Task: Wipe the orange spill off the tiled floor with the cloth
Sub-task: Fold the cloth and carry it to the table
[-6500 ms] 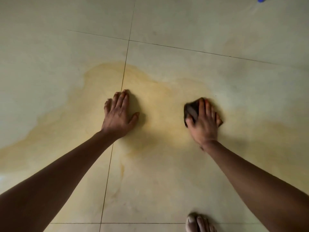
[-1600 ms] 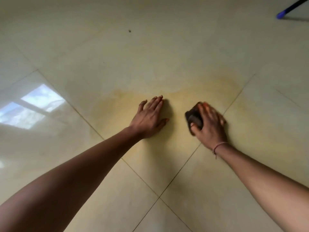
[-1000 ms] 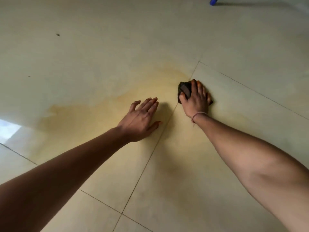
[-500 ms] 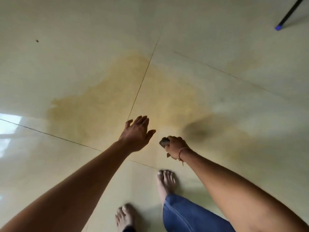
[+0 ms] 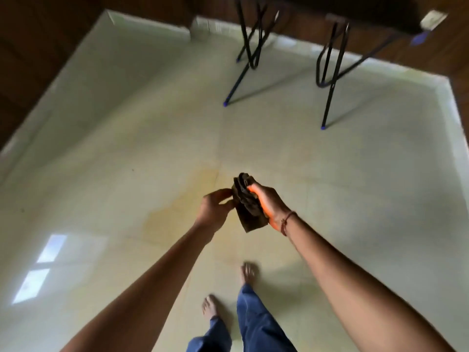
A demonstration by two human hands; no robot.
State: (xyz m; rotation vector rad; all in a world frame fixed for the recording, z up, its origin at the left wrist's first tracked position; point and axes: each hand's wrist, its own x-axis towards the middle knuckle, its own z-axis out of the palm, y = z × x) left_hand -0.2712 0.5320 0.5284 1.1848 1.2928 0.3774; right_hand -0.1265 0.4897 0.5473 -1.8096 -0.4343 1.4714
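I stand upright above the pale tiled floor (image 5: 355,199). A faint orange spill (image 5: 175,207) stains the tiles below and left of my hands. A dark brown crumpled cloth (image 5: 247,204) hangs in the air, off the floor. My right hand (image 5: 269,199) grips it from the right, palm smeared orange. My left hand (image 5: 215,208) pinches the cloth's left edge with fingertips. Both arms stretch forward at about waist height.
Black metal table legs with blue feet (image 5: 326,102) stand on the far tiles, another leg (image 5: 234,82) to their left. Dark wooden walls edge the floor at the back and left. My bare feet (image 5: 248,271) and blue trousers (image 5: 256,323) show below.
I have risen from crouching to standing. The cloth came up off the floor with my right hand, and my left hand left the floor and took the cloth's edge.
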